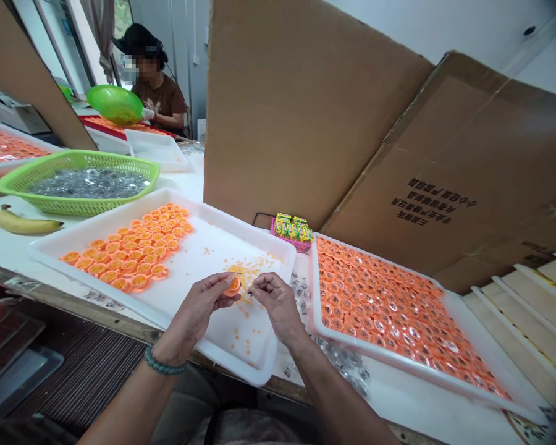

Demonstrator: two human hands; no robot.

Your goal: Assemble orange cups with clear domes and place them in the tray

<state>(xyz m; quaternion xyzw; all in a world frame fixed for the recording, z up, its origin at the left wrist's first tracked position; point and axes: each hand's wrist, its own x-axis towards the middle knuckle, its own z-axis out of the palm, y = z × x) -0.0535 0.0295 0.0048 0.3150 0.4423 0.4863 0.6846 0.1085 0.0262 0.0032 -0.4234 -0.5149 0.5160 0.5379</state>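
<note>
Between thumb and fingers, my left hand (pixel 209 298) holds a small round orange piece (pixel 233 285) over the white tray (pixel 208 232). My right hand (pixel 278 303) is close beside it with its fingertips pinched together; a tiny dark bit shows at the tips, too small to name. Loose yellow-orange bits (pixel 245 272) are scattered on the tray under both hands. Several similar orange round pieces (pixel 134 250) lie packed in the tray's left half.
To the right, another white tray (pixel 384 346) holds rows of orange pieces with shiny tops. Clear plastic pieces (pixel 343 364) lie between the trays. A green basket (pixel 78 204), a banana (pixel 25 222) and a pink basket (pixel 301 246) stand around. Cardboard (pixel 296 111) rises behind; a co-worker (pixel 160 93) holds a green bowl (pixel 113 104).
</note>
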